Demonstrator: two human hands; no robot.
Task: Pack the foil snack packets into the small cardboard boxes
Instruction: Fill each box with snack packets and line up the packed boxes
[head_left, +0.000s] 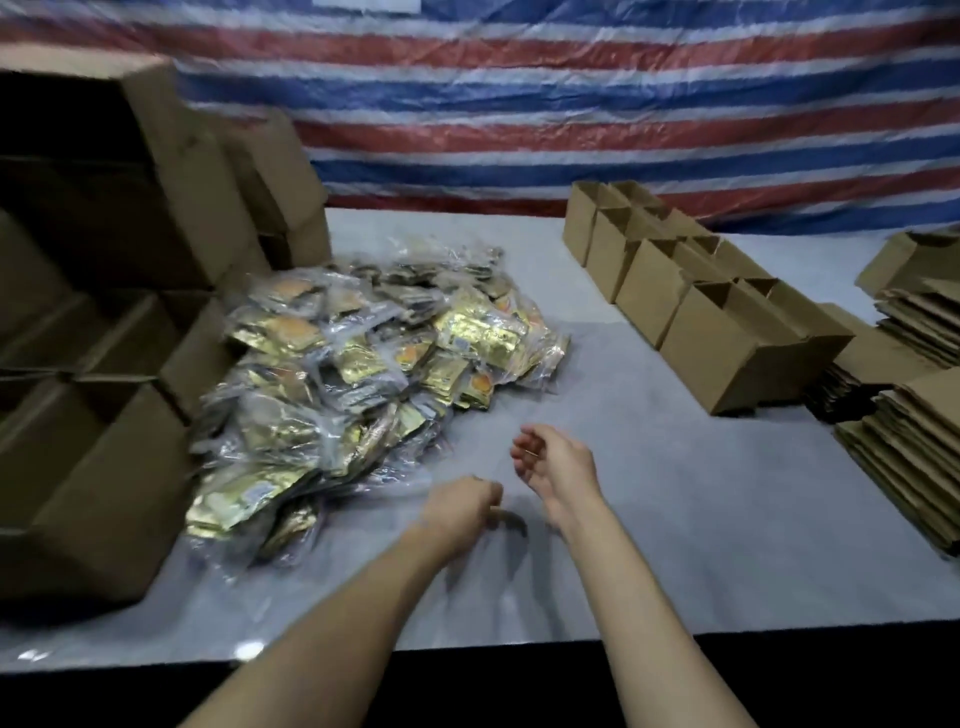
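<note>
Foil snack packets (363, 374), a big glittering heap of them, gold foil in clear wrap, lie piled on the left half of the table and spill right up against the large cartons (93, 457). Nothing about that heap says it is close to being cleared. Over on the right, well apart from the pile, the small cardboard boxes (691, 312) stand in a double row with their tops open. No packet shows in any of them, though the angle hides their floors. So I'd call this the very start, or close to it, with nearly all the packing left to do.

Both hands hang over the bare stretch between pile and boxes. The left hand (462, 506) shows its back, fingers curled under near the edge of the heap. Blur makes it impossible to say whether it has hold of anything. The right hand (556, 462) is turned palm inward, fingers loosely bent, holding nothing.

The table (675, 545) wears a pale grey cover, glossy along the near edge. Stacks of flattened cardboard (914, 452) wait at the far right, just beyond the standing boxes. Behind it all hangs a striped tarpaulin (571, 104) in red, white and blue, wrinkled, filling the whole background. The light is dim.
</note>
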